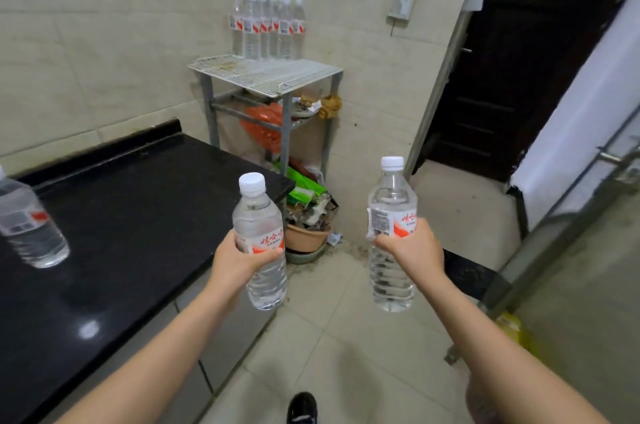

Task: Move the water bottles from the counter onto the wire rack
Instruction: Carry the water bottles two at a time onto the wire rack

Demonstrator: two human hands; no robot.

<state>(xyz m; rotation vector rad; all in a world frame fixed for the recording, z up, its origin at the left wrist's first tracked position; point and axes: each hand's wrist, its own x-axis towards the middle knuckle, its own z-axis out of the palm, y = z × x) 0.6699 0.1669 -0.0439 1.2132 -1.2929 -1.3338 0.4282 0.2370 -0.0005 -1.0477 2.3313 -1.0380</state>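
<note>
My left hand (239, 259) grips a clear water bottle (259, 216) with a white cap and red-and-white label, held upright just past the counter's right end. My right hand (410, 249) holds a second, identical water bottle (392, 202) upright over the floor. Ahead, in the corner, stands the white wire rack (304, 72), with several water bottles (268, 27) lined up along the back of its top shelf. One more water bottle (29, 221) stands on the black counter (131, 216) at the far left edge of the view.
Below the rack's top shelf sit a red bag (265, 124), a dish and a crumpled cloth; on the floor lie green packets (304, 190) and a brown basin (306, 236). A dark doorway (519, 60) opens on the right, with a metal frame (561, 236) near my right arm. Pale tiled floor lies between me and the rack.
</note>
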